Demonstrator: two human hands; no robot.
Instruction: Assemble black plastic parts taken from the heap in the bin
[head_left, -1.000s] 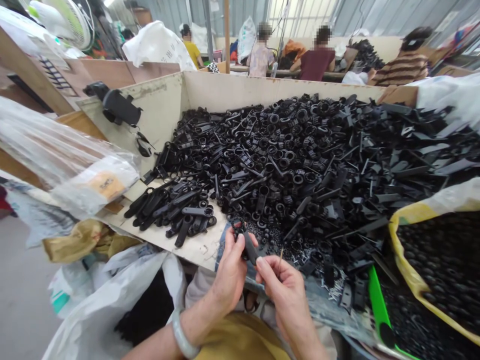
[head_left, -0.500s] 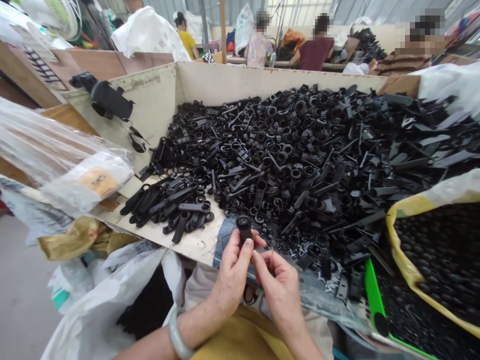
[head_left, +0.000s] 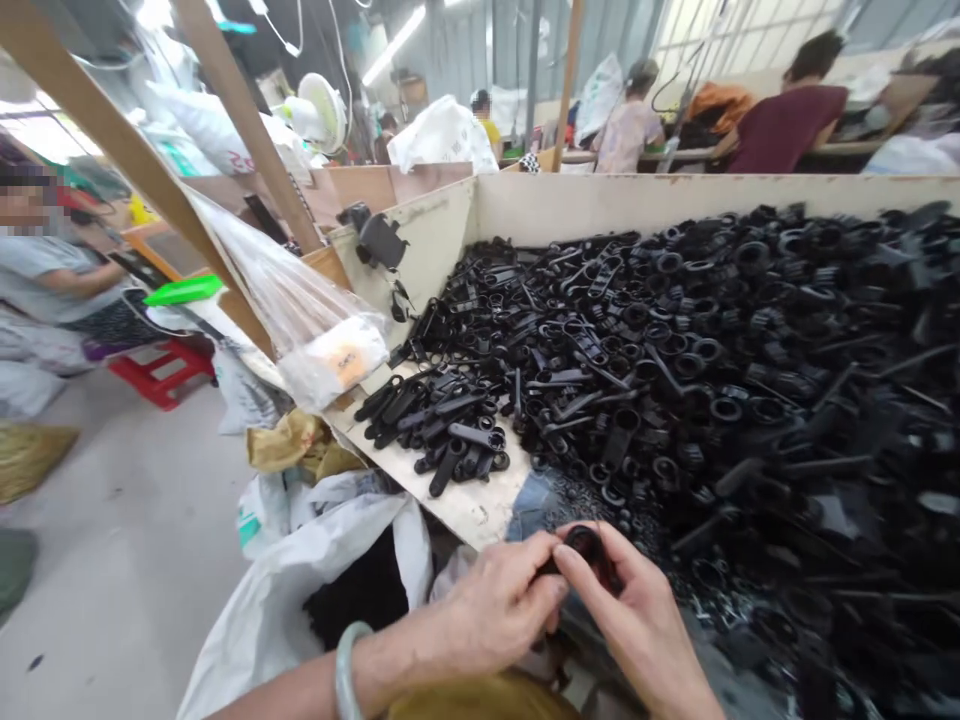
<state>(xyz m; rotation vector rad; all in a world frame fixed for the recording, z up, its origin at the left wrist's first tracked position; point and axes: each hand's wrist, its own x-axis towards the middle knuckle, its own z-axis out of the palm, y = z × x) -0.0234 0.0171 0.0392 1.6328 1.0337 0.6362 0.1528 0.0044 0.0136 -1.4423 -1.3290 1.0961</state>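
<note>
Both hands meet over the near edge of the worktop, around a black plastic part with a round ring end. My right hand wraps the ring end between thumb and fingers. With its fingertips closed, my left hand pinches the part's other end, which is mostly hidden. A pale bangle circles my left wrist. Just beyond the hands lies a small heap of black ringed handles on the pale board. Tiny loose pieces are scattered beside a blue patch.
A large pile of black plastic parts fills the walled bin to the right. A white sack with black contents stands below left. Clear plastic bags hang at the left edge. Several people sit further off, one near a red stool.
My view has swung left. The part has tipped from upright to lying between the hands, its ring end now in my right hand while my left hand pinches the other end.
</note>
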